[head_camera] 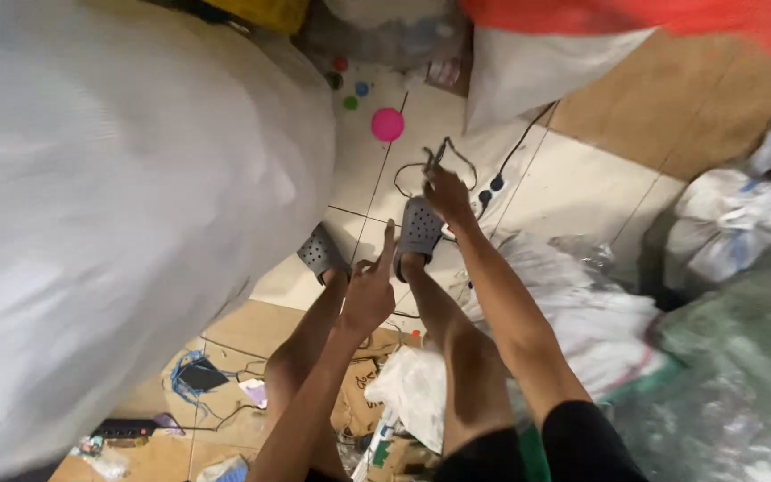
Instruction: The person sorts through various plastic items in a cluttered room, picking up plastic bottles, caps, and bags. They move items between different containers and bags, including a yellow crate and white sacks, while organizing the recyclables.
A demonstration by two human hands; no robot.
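Pinching a thin black cord (435, 159) off the floor, right hand (448, 195) closed on it; left hand (369, 290) hangs near, fingers loosely open, empty.

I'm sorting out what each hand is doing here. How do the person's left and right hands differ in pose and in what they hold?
The right hand is stretched further forward, above the grey clog, and pinches a thin dark cord; the left hand holds nothing. The left hand sits nearer the body, between the legs, with one finger pointing out, while the right hand's fingers are closed together. Both are bare and reach down over the tiled floor.
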